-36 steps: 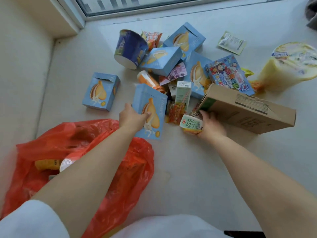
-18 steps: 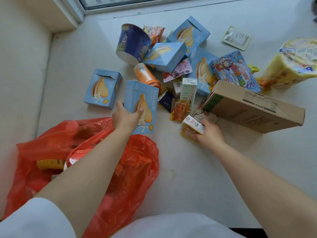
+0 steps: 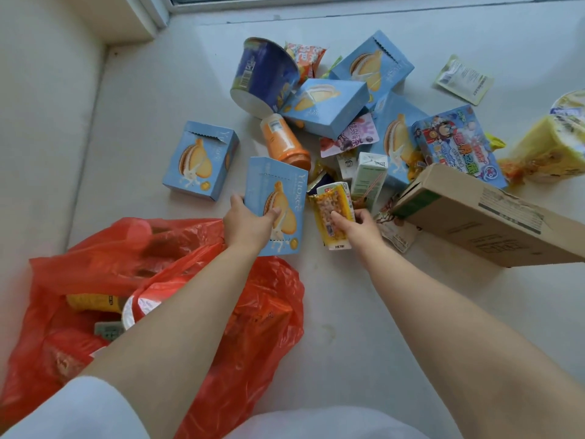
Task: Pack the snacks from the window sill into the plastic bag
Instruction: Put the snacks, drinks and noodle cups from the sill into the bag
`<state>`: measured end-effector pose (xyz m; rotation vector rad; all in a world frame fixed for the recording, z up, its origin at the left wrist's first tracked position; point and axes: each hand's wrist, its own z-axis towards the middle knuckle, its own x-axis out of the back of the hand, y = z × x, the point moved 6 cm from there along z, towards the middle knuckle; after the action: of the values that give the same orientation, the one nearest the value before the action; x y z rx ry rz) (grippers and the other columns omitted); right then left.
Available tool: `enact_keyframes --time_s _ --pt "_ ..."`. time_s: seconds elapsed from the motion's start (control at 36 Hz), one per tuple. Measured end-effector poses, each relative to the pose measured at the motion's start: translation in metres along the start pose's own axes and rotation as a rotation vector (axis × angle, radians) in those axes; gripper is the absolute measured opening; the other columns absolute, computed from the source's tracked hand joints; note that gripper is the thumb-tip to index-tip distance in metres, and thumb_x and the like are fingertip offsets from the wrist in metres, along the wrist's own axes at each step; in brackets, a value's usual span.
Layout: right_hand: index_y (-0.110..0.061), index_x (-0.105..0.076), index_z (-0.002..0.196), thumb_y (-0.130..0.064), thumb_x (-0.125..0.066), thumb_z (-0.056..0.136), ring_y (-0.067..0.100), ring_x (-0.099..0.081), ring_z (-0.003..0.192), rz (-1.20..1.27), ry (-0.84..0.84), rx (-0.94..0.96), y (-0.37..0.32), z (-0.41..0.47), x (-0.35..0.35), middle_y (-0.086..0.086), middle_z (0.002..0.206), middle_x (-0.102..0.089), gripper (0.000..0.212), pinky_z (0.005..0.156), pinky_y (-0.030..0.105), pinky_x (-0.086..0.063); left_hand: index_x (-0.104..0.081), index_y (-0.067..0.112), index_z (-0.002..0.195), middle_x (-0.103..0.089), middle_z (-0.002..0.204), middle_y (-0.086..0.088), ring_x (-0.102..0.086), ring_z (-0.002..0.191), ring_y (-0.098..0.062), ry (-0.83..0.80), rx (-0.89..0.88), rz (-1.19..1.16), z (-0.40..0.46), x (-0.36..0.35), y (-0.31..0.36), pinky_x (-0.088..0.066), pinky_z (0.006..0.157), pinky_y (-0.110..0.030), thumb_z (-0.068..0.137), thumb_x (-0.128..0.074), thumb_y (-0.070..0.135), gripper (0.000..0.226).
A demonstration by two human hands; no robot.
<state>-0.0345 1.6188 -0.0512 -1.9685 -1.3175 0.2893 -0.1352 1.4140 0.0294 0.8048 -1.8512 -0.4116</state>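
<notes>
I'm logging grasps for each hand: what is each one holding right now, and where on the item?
Left hand grips the blue biscuit box by its lower left edge. Right hand holds the yellow snack packet around its lower half.

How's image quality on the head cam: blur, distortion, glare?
Head view: wide-angle bowing, cardboard box edges splay outward; soft daylight, faint shadows; yellow cup at right edge washed out and smeared; red plastic bag shows mild sheen; centre boxes sharp.

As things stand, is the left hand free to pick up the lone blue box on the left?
Probably not yet: the left hand already grips another blue box. The lone blue box itself lies clear, nothing on it.
</notes>
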Motion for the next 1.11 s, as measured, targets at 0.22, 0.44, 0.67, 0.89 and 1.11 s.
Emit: enact_keyframes --time_s 0.22,0.44,0.67,0.89,1.11 --pt "-0.016 -0.053 0.105 -0.038 -0.071 0.08 0.02 -0.064 0.086 -0.1 -0.009 0.062 -0.003 -0.01 0.01 0.002 0.101 -0.064 0.038 0.067 0.029 -0.05 -0.053 0.012 0.112 -0.064 0.106 0.0 -0.063 0.094 -0.023 -0.103 0.231 -0.234 0.005 -0.01 -0.017 -0.054 0.085 -0.041 0.061 -0.079 0.046 0.066" --pt "-0.016 -0.054 0.106 -0.038 -0.067 0.083 0.023 -0.064 0.095 0.028 -0.025 0.103 -0.03 -0.038 0.039 0.007 0.109 -0.065 0.034 0.085 0.04 -0.053 -0.055 0.008 0.116 -0.065 0.108 -0.007 -0.067 0.09 -0.028 -0.151 0.324 -0.542 -0.023 -0.01 0.003 -0.058 0.07 -0.037 0.071 -0.08 0.036 0.059" --pt "-0.018 -0.054 0.102 -0.036 -0.068 0.084 0.021 -0.063 0.095 0.092 -0.045 0.322 -0.1 -0.088 0.046 0.004 0.105 -0.064 0.029 0.081 0.035 -0.053 -0.051 0.018 0.115 -0.063 0.11 -0.003 -0.065 0.094 -0.024 -0.073 0.064 -0.618 -0.073 0.034 0.056 -0.058 0.078 -0.045 0.071 -0.077 0.042 0.056" --pt "-0.015 -0.052 0.1 -0.034 -0.067 0.084 0.021 -0.062 0.089 0.141 -0.126 0.481 -0.148 -0.143 -0.001 0.004 0.098 -0.062 0.029 0.072 0.029 -0.053 -0.05 0.017 0.111 -0.062 0.108 -0.001 -0.063 0.098 -0.024 0.124 -0.138 -0.559 -0.105 0.129 0.063 -0.054 0.084 -0.043 0.075 -0.076 0.04 0.05" --pt "-0.013 -0.054 0.098 -0.032 -0.071 0.08 0.023 -0.063 0.09 0.013 -0.158 0.584 -0.144 -0.194 -0.085 0.006 0.095 -0.063 0.031 0.076 0.036 -0.053 -0.055 0.016 0.109 -0.066 0.106 -0.005 -0.067 0.092 -0.024 0.234 -0.069 -0.709 -0.11 0.192 -0.03 -0.057 0.08 -0.047 0.073 -0.078 0.038 0.048"
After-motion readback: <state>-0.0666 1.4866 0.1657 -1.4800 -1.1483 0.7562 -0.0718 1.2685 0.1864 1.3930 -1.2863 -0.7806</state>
